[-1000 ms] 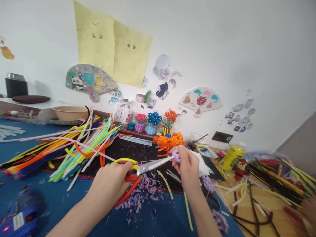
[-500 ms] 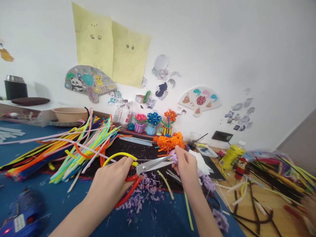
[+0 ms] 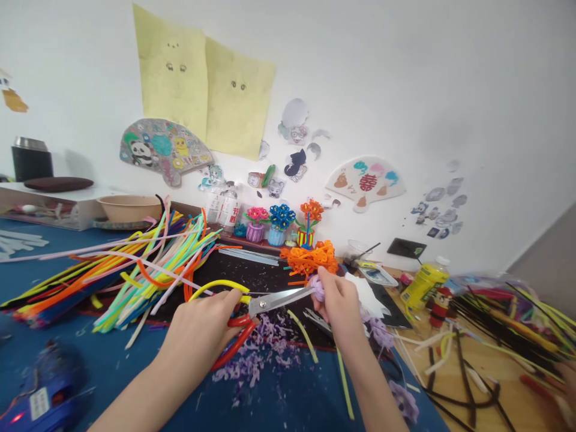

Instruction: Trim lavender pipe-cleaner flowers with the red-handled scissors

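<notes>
My left hand (image 3: 200, 333) grips scissors (image 3: 265, 301) with yellow and red handles, blades pointing right. The blade tips meet a small purple pipe-cleaner flower (image 3: 318, 288), which my right hand (image 3: 338, 306) pinches between thumb and fingers. Purple fuzz trimmings (image 3: 261, 354) lie scattered on the dark mat under the scissors. More purple flowers (image 3: 378, 333) lie just right of my right wrist.
A big fan of coloured pipe cleaners (image 3: 121, 264) spreads at left. An orange pipe-cleaner bundle (image 3: 310, 258) and small flower pots (image 3: 279, 225) stand behind. A blue glue gun (image 3: 40, 393) sits bottom left. Black pipe cleaners (image 3: 504, 330) and a yellow bottle (image 3: 423, 282) are on the right.
Both hands have shifted slightly left and down with the scissors and flower. The scissor handles have spread a little and the blades stay at the flower.
</notes>
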Demonstrator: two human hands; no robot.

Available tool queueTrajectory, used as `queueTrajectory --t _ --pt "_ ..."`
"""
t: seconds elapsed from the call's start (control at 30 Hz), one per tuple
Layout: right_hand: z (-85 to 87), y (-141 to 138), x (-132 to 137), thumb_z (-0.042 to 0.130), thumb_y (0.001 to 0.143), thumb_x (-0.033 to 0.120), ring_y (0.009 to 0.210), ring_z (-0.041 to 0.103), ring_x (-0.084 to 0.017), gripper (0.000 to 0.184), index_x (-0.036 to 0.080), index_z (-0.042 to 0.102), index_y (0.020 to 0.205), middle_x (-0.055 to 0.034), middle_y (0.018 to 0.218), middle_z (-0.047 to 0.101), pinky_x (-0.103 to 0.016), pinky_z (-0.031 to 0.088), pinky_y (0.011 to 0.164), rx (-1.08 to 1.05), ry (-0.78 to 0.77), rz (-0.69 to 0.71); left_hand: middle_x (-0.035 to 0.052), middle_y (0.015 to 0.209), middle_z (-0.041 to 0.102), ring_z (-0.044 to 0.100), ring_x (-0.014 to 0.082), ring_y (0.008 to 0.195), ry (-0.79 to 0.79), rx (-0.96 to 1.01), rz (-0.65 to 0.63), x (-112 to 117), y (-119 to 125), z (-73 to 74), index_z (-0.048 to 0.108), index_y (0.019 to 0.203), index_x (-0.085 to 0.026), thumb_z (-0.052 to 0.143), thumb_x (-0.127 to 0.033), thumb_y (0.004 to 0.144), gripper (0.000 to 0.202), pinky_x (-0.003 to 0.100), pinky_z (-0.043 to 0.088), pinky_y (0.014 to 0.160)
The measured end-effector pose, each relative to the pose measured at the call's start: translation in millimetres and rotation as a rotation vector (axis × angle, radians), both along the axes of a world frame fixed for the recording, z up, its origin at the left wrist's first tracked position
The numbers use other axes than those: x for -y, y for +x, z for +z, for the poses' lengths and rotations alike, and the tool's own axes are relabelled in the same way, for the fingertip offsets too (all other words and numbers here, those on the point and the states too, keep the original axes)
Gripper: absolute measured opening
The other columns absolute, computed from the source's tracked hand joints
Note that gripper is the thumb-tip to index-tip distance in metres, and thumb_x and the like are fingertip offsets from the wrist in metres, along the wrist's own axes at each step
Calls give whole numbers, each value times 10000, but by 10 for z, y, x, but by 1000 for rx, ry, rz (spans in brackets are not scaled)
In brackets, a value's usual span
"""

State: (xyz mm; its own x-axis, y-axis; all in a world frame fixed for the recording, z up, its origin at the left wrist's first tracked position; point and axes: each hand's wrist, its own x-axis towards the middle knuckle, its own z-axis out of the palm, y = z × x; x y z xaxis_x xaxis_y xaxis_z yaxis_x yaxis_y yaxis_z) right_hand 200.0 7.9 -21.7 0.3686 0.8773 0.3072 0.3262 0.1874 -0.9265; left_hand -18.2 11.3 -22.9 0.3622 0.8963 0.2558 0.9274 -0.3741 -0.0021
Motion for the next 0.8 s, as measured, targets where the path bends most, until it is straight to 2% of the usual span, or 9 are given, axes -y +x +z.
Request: queueTrajectory --t 0.33,0.47,0.6,0.8 --pt "-14 -1 -25 466 853 462 293 298 -52 535 168 456 406 35 336 399 -201 188 337 -75 28 47 64 834 729 687 298 805 -82 34 17 12 8 47 624 870 -217 486 -459 850 279 307 398 590" --pt "-6 -19 -40 462 841 445 259 271 -44 523 170 448 396 40 316 384 -197 158 312 -156 -2 79 58 810 722 680 280 778 -119 54 13 13 32 81 631 832 -220 518 -492 820 295 283 361 556" --pt "2 -17 -47 457 831 454 238 269 -43 513 169 459 404 35 310 397 -192 152 296 -188 -30 67 27 819 704 669 253 766 -84 111 -8 18 39 72 594 811 -234 520 -522 800 298 265 328 525" --pt "32 -19 -41 464 814 462 244 268 -46 490 165 489 425 39 299 390 -181 154 287 -227 -41 52 31 886 693 667 255 798 -17 129 -28 25 27 33 553 879 -230 474 -512 819 299 273 330 516"
